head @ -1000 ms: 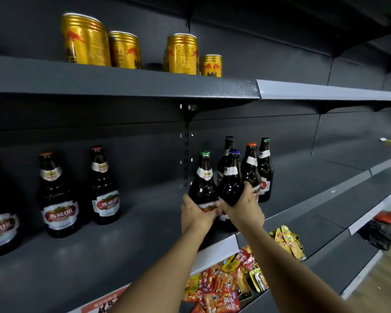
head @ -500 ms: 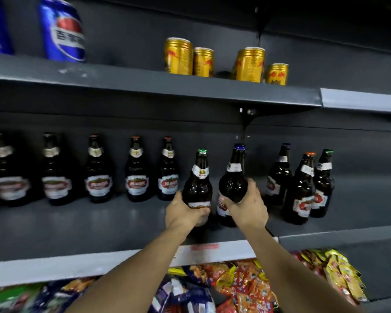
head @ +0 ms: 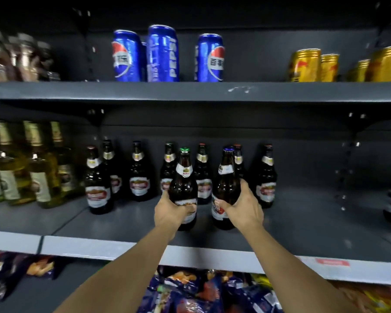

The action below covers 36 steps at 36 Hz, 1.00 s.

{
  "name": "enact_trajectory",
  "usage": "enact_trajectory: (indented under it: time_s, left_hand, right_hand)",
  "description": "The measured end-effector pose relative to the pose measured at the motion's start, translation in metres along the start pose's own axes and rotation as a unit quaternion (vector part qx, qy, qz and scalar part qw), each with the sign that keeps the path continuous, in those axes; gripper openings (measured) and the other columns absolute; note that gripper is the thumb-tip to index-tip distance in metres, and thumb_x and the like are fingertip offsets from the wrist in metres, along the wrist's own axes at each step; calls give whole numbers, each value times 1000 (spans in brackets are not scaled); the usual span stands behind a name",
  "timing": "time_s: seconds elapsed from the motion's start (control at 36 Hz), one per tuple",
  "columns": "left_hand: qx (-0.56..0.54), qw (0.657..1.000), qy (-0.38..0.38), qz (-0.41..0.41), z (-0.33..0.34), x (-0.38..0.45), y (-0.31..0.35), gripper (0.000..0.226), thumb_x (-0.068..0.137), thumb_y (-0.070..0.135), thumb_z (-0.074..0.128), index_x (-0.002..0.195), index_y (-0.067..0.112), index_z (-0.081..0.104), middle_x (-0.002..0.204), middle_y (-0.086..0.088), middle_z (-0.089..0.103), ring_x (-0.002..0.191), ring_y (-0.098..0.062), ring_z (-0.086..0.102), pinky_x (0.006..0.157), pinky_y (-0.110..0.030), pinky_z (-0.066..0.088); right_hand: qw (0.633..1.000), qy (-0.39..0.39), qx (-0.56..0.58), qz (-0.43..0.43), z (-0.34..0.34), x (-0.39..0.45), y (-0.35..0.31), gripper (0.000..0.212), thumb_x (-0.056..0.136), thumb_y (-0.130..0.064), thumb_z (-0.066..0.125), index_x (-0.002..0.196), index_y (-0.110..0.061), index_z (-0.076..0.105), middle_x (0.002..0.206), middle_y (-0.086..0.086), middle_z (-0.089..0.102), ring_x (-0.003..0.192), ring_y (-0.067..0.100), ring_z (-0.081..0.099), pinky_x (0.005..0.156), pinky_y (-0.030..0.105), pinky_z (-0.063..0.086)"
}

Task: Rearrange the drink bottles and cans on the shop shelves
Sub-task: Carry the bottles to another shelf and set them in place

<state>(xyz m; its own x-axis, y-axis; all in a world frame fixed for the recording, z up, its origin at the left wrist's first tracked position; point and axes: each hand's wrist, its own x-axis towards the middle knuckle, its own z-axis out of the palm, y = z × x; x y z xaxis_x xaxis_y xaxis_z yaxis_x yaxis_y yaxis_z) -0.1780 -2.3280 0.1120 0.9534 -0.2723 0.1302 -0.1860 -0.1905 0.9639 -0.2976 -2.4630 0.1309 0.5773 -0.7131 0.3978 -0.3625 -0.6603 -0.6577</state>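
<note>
We face a dark grey shop shelving unit. The middle shelf (head: 303, 224) carries a back row of brown beer bottles (head: 140, 172), with pale yellow-green bottles (head: 38, 168) at its far left. The upper shelf (head: 190, 91) holds three blue Pepsi cans (head: 163, 54) near the centre, gold cans (head: 307, 65) to the right and blurred jars (head: 14, 55) to the left. Below the middle shelf lie bright snack packets (head: 190, 290).

Our two bare arms reach forward to the middle shelf. Our left hand (head: 171, 211) wraps its fingers around the lower body of a green-capped bottle (head: 183, 184). Our right hand (head: 244, 206) curls the same way around a blue-capped bottle (head: 227, 184). Both bottles are upright, just in front of the back row and near each other; we cannot tell whether their bases rest on the shelf or hang just above it.

The risks, as we judge them: the held bottles are glass, gripped low, so a tilt could tip the heavy neck end outward. Pushing them back could knock the standing bottles directly behind. Setting one down too near the shelf's front lip could let it fall onto the packets below.
</note>
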Motion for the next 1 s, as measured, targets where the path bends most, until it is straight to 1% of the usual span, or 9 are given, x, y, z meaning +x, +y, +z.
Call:
enact_trajectory:
  time_s: [0.14, 0.25, 0.33, 0.58, 0.69, 0.81, 0.86, 0.92, 1.0]
  left_hand:
    - [14, 1000, 0, -8, -62, 50, -29, 52, 62, 16, 86, 103, 25, 55, 94, 2, 65, 89, -21, 61, 81, -31, 50]
    - [13, 1000, -10, -8, -95, 87, -51, 53, 61, 13, 85, 101, 26, 53, 94, 1, 65, 91, -24, 62, 84, -36, 52]
    - [4, 1000, -19, -9, -108, 108, -60, 55, 62, 11, 85, 105, 25, 53, 95, 0, 65, 91, -24, 61, 84, -36, 52]
    - [-24, 998, -63, -17, -114, 144, -72, 64, 55, 12, 87, 109, 23, 55, 97, 1, 68, 94, -22, 64, 88, -37, 51]
    - [-30, 994, -108, -14, -121, 155, -75, 85, 59, 11, 87, 127, 28, 38, 108, 1, 62, 103, -21, 59, 91, -38, 50]
    - [-27, 988, -149, -12, -125, 158, -73, 72, 71, 5, 80, 122, 21, 31, 112, -4, 59, 104, -20, 57, 85, -32, 46]
    - [-2, 993, -117, 4, -118, 153, -73, 75, 66, 14, 83, 122, 21, 34, 114, -3, 57, 107, -21, 57, 92, -36, 47]
    - [24, 997, -72, 19, -109, 146, -76, 94, 51, 36, 88, 128, 22, 35, 121, -2, 51, 111, -22, 55, 97, -41, 48]
    - [79, 996, -34, 37, -108, 133, -73, 98, 61, 36, 87, 139, 21, 30, 128, -4, 44, 114, -24, 53, 93, -39, 47]
  right_hand:
    - [999, -11, 41, 20, 61, 2, -50, 88, 76, -45, 75, 146, -22, 27, 139, 1, 51, 125, 24, 50, 93, 38, 47]
    - [998, -31, 51, 31, 100, 7, -77, 85, 78, -38, 76, 146, -23, 27, 137, 2, 52, 125, 23, 50, 97, 35, 45]
    - [996, -39, 60, 44, 121, 8, -90, 86, 80, -31, 76, 146, -21, 22, 134, 2, 52, 122, 25, 51, 94, 33, 43]
    - [995, -52, 61, 58, 148, 28, -98, 76, 79, -31, 77, 138, -21, 31, 126, -2, 56, 116, 20, 54, 89, 30, 43]
    - [993, -65, 77, 57, 156, 36, -96, 82, 79, -27, 77, 142, -20, 26, 136, -2, 51, 125, 20, 48, 101, 34, 41]
    - [992, -90, 77, 31, 160, 44, -94, 90, 81, -30, 75, 149, -18, 18, 147, 4, 39, 134, 22, 39, 110, 38, 34]
    - [993, -88, 81, 20, 161, 47, -92, 92, 81, -33, 75, 150, -19, 17, 149, 4, 35, 135, 21, 37, 111, 39, 33]
    - [992, -91, 91, 18, 162, 47, -91, 93, 81, -35, 74, 151, -23, 14, 148, 2, 36, 134, 20, 39, 109, 39, 35]
    - [992, -98, 84, 13, 164, 43, -90, 94, 77, -33, 77, 148, -27, 15, 141, -1, 45, 127, 19, 46, 102, 38, 41]
